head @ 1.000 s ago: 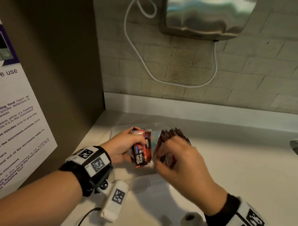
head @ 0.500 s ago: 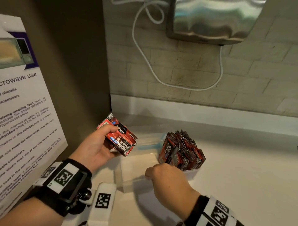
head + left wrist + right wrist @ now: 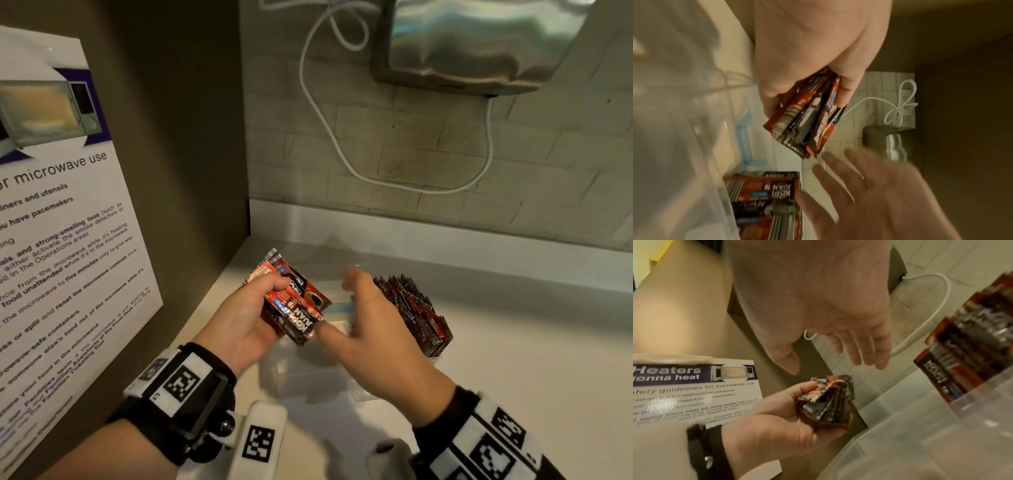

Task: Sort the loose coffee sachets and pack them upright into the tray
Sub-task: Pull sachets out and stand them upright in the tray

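Observation:
My left hand grips a small stack of red-and-black coffee sachets above the left end of the clear plastic tray; the same stack shows in both wrist views. A row of sachets stands upright at the tray's right end, also seen as packed sachets. My right hand hovers between the stack and the packed row, fingers straight and spread, holding nothing. Its thumb is close to the stack's lower corner.
The tray sits in a counter corner against a brown side panel carrying a microwave-use poster. A steel wall unit with a white cable hangs above the tiled back wall. A pale blue strip lies inside the tray.
My right hand left the tray's front rim and rose toward the sachet stack, fingers now spread. The left hand kept its stack and shifted slightly right over the tray.

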`<state>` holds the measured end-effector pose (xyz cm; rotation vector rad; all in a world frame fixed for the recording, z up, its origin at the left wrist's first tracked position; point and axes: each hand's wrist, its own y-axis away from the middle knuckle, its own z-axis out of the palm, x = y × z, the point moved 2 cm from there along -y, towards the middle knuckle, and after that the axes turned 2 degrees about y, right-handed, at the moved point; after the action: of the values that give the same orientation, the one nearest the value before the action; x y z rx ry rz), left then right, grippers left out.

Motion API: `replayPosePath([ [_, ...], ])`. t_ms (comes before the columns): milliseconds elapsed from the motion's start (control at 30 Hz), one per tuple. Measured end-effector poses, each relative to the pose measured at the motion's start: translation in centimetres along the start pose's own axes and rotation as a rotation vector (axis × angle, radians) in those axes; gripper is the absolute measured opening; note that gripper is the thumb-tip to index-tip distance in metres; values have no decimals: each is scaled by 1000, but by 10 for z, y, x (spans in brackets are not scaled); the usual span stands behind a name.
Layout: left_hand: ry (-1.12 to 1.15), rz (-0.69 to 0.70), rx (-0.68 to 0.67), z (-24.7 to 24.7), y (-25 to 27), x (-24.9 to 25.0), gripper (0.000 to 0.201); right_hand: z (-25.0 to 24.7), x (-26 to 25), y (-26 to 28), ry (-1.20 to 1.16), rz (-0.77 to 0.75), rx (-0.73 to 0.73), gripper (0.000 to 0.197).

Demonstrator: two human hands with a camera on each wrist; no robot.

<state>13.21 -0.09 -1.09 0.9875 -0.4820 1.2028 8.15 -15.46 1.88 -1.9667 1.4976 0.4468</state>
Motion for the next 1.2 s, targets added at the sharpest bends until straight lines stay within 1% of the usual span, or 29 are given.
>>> replayPosePath([
  [33,-6,-13,-25,4,1,-3,27,3,-2,-5,-47,11,-37,75],
  [67,-21,-23,-52,8,1,-5,28,7,-4,-10,-67,17,-85,75],
  [167,-44,-28,-132,18,2,-11,25,20,-6,-20,-67,34,-191,61],
  [233,-53,-28,-162,21,2,-10,25,25,-4,-24,-59,51,-199,59],
  [300,-91,-30,-176,21,1,-8,37,27,-2,-28,-81,80,-201,59],
  [333,-122,-34,-185,20,1,-7,40,28,-1,-29,-96,94,-210,60],
  [400,-183,-52,-200,17,0,-5,41,29,1,-32,-124,109,-231,61],
  [467,-241,-66,-191,16,0,-4,41,31,1,-34,-139,116,-247,58],
  [533,-308,-64,-184,17,1,-2,37,34,0,-35,-113,118,-239,53],
  [600,-318,-27,-171,18,1,0,34,36,0,-37,-106,115,-217,50],
  [667,-270,3,-189,20,-1,2,35,38,-1,-40,-128,113,-210,50],
  [767,-186,-11,-226,23,0,3,35,40,-1,-42,-170,123,-209,51],
  [867,-179,31,-200,22,-4,1,32,41,1,-43,-200,115,-193,49],
  [1000,-251,99,-165,18,-6,-4,24,39,5,-43,-177,109,-172,41],
  [1067,-262,144,-184,14,-7,-5,24,38,8,-44,-125,112,-117,37],
  [1100,-266,163,-200,13,-8,-5,28,38,8,-45,-120,109,-85,37],
  [1133,-268,175,-221,11,-9,-5,32,39,8,-46,-130,109,-58,36],
  [1200,-257,187,-277,9,-9,-5,30,39,7,-48,-168,124,-29,33],
])
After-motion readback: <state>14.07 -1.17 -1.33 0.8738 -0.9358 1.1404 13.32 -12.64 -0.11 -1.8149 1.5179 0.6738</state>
